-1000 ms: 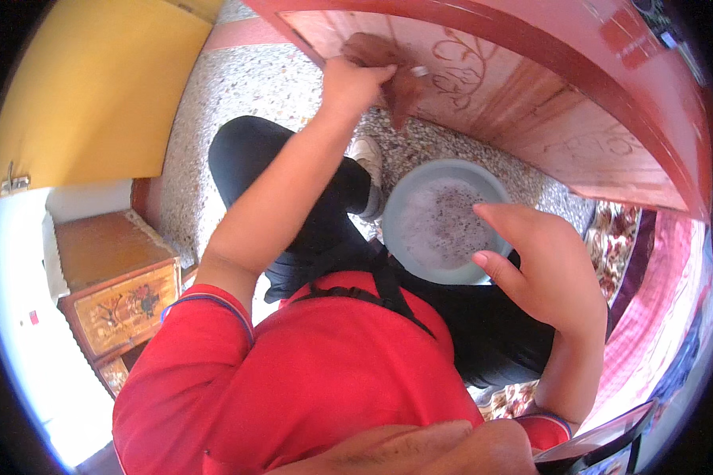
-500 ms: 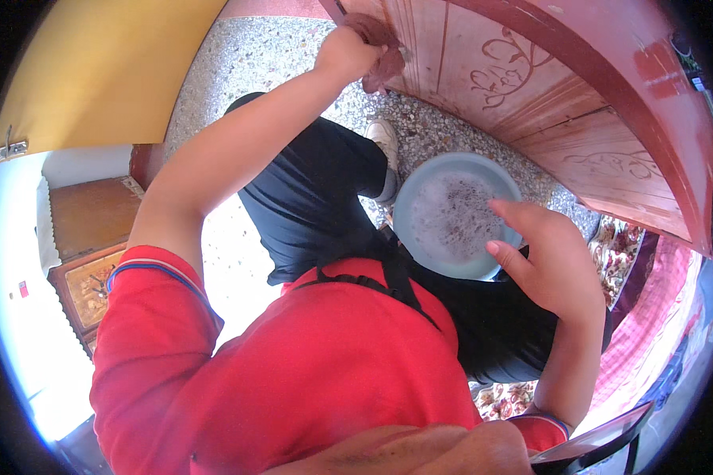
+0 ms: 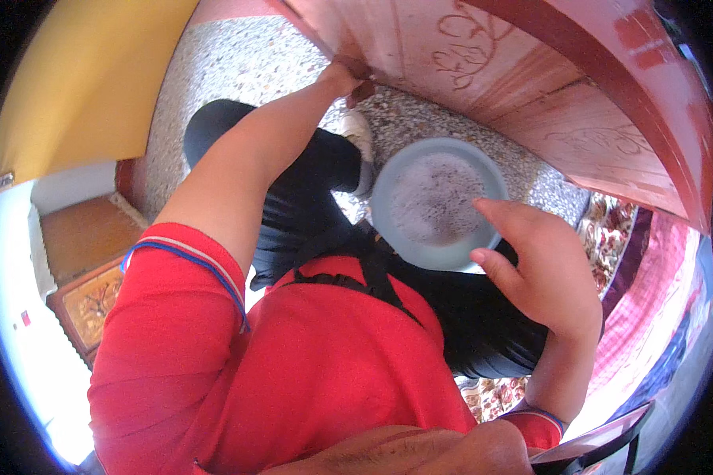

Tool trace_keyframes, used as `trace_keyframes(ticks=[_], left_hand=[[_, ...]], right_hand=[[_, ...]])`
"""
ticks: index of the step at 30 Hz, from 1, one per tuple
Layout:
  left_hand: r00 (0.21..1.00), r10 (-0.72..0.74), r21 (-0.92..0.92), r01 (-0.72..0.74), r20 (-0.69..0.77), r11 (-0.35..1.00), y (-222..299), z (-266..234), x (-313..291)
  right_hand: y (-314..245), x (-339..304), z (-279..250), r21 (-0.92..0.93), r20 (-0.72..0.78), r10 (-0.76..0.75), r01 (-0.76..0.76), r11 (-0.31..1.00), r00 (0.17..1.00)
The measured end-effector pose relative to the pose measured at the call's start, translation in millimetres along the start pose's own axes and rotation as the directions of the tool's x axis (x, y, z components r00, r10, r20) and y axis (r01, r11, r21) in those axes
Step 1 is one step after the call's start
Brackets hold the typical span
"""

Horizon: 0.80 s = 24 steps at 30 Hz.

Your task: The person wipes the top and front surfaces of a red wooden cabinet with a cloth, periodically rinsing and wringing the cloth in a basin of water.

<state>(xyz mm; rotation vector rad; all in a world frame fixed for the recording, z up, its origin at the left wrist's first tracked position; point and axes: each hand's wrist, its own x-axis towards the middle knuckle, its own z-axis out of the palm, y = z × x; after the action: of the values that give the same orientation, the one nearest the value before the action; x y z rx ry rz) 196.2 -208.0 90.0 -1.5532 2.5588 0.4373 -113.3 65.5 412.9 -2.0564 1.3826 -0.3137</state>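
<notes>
My left hand (image 3: 342, 77) is closed on a brownish cloth (image 3: 361, 93), which is pressed to the lower edge of a carved wooden panel (image 3: 523, 83). Only part of the cloth shows past my fingers. On the right, my right hand (image 3: 540, 257) hovers by the near-right rim of a light-blue basin (image 3: 387, 226). Its thumb and fingers are apart with nothing between them. Foamy water (image 3: 436, 198) fills much of the basin, which stands on the floor between my legs.
The speckled floor (image 3: 238, 59) runs under the panel. A yellow door (image 3: 79, 87) with a latch stands at the left, above a brown wooden cabinet (image 3: 87, 237). At the right lie a flowered cloth (image 3: 606, 237) and pink fabric (image 3: 650, 293). My shoe (image 3: 355, 131) is beside the basin.
My left hand has moved down and nearer along the panel's lower edge with the cloth. The view has shifted a little; my right hand stays by the basin, still open.
</notes>
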Motion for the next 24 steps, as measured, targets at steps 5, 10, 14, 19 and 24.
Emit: trace_keyframes(ticks=[5,10,14,19,24], left_hand=[[0.954,0.151,0.314,-0.232,0.260,0.921,-24,19,19],[0.817,-0.075,0.122,0.005,0.571,0.992,100,-14,21],[0.898,-0.276,-0.509,0.424,0.342,0.749,222,27,19],[0.994,0.108,-0.935,-0.069,-0.033,0.349,364,-10,6],[0.896,0.281,-0.833,-0.428,-0.342,0.350,496,-126,-16]], right_hand=[[2,-9,-7,0.009,-0.068,0.051,-0.051,0.999,0.996],[2,-31,-12,0.054,-0.125,0.116,-0.110,0.992,0.985],[4,-55,-19,0.068,-0.129,0.162,-0.155,0.986,0.978],[2,-77,-17,0.146,-0.177,0.200,-0.175,0.974,0.964],[6,-95,-26,0.178,-0.057,0.227,-0.214,0.960,0.972]])
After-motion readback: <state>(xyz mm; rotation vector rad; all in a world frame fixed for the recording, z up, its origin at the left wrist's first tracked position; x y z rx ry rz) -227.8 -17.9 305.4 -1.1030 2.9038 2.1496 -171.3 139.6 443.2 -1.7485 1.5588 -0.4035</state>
